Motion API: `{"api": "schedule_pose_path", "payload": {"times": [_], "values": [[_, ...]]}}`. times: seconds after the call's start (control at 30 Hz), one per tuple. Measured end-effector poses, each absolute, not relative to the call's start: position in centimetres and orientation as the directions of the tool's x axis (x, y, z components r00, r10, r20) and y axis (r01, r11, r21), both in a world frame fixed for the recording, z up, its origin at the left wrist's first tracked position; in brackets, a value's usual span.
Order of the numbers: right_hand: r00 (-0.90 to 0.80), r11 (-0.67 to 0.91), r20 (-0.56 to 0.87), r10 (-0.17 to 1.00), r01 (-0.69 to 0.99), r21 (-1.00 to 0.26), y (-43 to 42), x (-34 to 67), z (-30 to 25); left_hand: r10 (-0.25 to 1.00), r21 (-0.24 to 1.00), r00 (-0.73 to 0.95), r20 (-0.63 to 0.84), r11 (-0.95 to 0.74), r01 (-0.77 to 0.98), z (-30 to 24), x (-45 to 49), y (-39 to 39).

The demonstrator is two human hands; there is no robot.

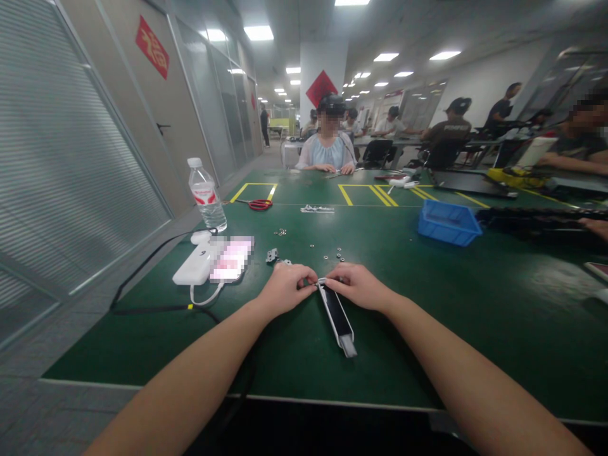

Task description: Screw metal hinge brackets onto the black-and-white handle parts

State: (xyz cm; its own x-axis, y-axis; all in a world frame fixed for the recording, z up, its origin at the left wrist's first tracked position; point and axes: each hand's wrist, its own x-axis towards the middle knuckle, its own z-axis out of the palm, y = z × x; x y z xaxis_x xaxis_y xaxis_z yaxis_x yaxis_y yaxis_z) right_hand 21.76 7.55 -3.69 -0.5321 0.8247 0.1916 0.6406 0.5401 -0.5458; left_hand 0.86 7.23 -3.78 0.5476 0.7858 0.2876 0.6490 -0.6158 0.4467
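A long, narrow white-framed piece with a dark inner face lies slantwise on the green table, its far end between my two hands. A grey tab sticks out of its near end. My left hand pinches thumb and forefinger at the far end's left side; whatever tiny bit sits between the tips is too small to name. On the other side, my right hand has thumb and fingers closed on the white rim. Small grey metal parts lie beyond my left hand. Several small rings are scattered past my right fingertips.
To the left stand a water bottle and a white power bank, cabled to a phone. Farther off lie red-handled scissors and a metal strip. A blue bin sits right. Across the table sits a person.
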Motion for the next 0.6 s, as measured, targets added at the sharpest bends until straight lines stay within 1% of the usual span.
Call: {"api": "schedule_pose_path", "payload": {"times": [0.4, 0.5, 0.6], "values": [[-0.527, 0.549, 0.213, 0.823, 0.639, -0.539, 7.6, 21.8, -3.8, 0.798, 0.463, 0.537, 0.273, -0.599, 0.654, -3.8, 1.0, 7.2], [-0.456, 0.504, 0.233, 0.859, 0.668, -0.548, 7.8, 22.3, -3.5, 0.802, 0.458, 0.528, 0.278, -0.594, 0.661, -3.6, 0.8, 7.3], [-0.299, 0.403, 0.274, 0.914, 0.740, -0.538, 8.4, 23.3, -3.4, 0.806, 0.431, 0.519, 0.286, -0.592, 0.681, -3.3, 0.4, 7.5]]}}
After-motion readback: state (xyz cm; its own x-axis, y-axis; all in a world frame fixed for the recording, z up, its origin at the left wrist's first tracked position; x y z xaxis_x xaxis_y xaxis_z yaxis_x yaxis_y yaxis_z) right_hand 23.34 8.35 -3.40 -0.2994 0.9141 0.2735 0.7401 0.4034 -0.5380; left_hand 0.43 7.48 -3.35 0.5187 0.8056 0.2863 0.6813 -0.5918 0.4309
